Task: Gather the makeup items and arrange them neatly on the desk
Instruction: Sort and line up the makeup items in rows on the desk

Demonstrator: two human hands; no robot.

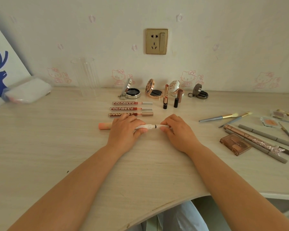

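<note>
Head view, items listed left to right. Left rear: white bag (0, 64) with a blue deer print, leaning on the wall, and a clear pouch (28, 90) at its foot. Clear acrylic holder (87, 77), upright by the wall. Centre: three lip glosses (130, 108) lying parallel in a column, caps to the right, evidently already sorted. Just below them, a peach-and-white tube (105, 126) lies crosswise on the desk (57, 147); left hand (125, 130) curls fingers and thumb round its middle, right hand (175, 130) pinches its white cap end, probably squaring it as a fourth row. Behind: four open compacts (132, 92) in a line against the wall, with three lipsticks (165, 97) standing upright before them. Right: brushes (223, 116), pencils (265, 135), an eyeshadow palette (235, 144) and a small blush pan (269, 122), lying crossed and scattered, judged still to be gathered.
</note>
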